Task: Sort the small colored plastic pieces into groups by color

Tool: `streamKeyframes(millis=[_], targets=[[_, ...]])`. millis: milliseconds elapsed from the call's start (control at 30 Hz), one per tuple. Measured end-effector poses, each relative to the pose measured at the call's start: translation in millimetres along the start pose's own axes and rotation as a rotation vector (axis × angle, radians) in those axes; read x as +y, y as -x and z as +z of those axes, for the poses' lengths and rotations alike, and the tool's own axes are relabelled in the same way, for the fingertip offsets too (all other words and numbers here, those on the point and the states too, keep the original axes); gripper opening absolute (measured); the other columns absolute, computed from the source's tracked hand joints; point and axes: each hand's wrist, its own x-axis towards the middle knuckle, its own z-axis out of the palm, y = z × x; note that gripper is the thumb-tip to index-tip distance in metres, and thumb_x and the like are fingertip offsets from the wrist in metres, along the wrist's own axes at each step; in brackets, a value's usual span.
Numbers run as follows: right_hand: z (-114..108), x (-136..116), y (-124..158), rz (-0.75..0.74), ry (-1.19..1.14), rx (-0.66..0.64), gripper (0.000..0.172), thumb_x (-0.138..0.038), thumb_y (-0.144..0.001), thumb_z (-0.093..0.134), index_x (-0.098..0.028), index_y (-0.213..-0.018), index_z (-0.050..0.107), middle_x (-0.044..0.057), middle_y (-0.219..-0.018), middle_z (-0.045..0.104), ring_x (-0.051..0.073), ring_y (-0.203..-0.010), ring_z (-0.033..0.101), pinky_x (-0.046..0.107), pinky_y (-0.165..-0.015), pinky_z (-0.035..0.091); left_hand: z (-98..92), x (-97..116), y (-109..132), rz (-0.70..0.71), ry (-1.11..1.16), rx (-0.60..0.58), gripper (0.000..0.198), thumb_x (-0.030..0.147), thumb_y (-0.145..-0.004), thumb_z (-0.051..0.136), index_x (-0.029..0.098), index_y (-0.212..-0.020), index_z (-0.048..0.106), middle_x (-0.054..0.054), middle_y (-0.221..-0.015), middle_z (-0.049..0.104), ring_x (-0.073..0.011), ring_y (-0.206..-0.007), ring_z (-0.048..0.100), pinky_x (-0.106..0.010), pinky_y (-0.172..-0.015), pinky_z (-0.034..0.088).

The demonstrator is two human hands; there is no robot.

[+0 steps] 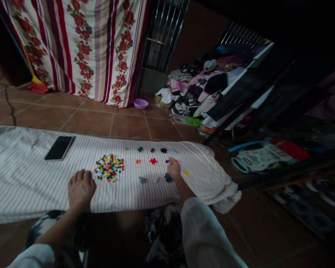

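Note:
A mixed heap of small coloured pieces (109,167) lies on a striped cloth (108,199). Just left of its near edge my left hand (81,187) rests palm down, fingers bent and slightly apart, holding nothing visible. My right hand (174,167) is over the right-hand side, fingertips pinched beside a few purple pieces (167,161); whatever is between them is too small to name. Small single-colour groups surround it: red (153,161), black (163,150), dark grey (168,177), yellow (185,174), orange (138,161), green (140,149) and grey (142,179).
A dark phone (59,148) lies at the cloth's left. Beyond it hangs a flowered curtain (83,48), with a purple basin (141,104) on the tiled floor. Heaped clothes (195,85) stand further back, and a patterned board (258,156) is at the right.

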Motion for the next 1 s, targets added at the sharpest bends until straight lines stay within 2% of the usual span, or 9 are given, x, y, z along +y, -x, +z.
streamKeyframes(millis=[267, 533, 767, 1000], targets=[[-5.4, -3.6, 0.5, -0.004, 0.014, 0.009, 0.038, -0.01, -0.077, 0.045, -0.018, -0.099, 0.075, 0.008, -0.092, 0.073, 0.021, -0.093, 0.067, 0.033, -0.092, 0.05, 2.5, -1.2, 0.4, -0.013, 0.057, 0.005, 0.034, 0.026, -0.087, 0.042, 0.016, -0.113, 0.062, -0.016, -0.127, 0.059, -0.0301, -0.124, 0.049, -0.044, -0.102, 0.035], [-9.5, -25.8, 0.7, -0.05, 0.024, -0.009, 0.039, -0.008, -0.076, 0.044, -0.017, -0.096, 0.076, 0.01, -0.099, 0.072, 0.022, -0.1, 0.065, 0.033, -0.098, 0.047, -0.4, 1.0, -0.3, -0.025, 0.039, -0.021, 0.033, 0.024, -0.088, 0.041, 0.013, -0.11, 0.063, -0.018, -0.129, 0.06, -0.0312, -0.125, 0.049, -0.045, -0.103, 0.035], [6.8, -60.6, 10.8, -0.177, -0.067, -0.033, 0.037, -0.008, -0.075, 0.044, -0.017, -0.091, 0.075, 0.009, -0.101, 0.07, 0.021, -0.099, 0.065, 0.034, -0.098, 0.048, 2.8, -1.6, 0.1, -0.018, 0.067, -0.012, 0.032, 0.023, -0.087, 0.044, 0.013, -0.11, 0.063, -0.018, -0.129, 0.06, -0.0314, -0.126, 0.049, -0.046, -0.104, 0.036], [32.4, -103.5, 36.8, -0.405, -0.22, -0.078, 0.037, -0.009, -0.077, 0.042, -0.02, -0.09, 0.075, 0.009, -0.098, 0.07, 0.021, -0.096, 0.065, 0.037, -0.095, 0.051, 8.6, -3.4, 0.2, -0.009, 0.054, 0.023, 0.032, 0.023, -0.088, 0.044, 0.013, -0.111, 0.063, -0.018, -0.13, 0.06, -0.0322, -0.125, 0.049, -0.047, -0.105, 0.036]])
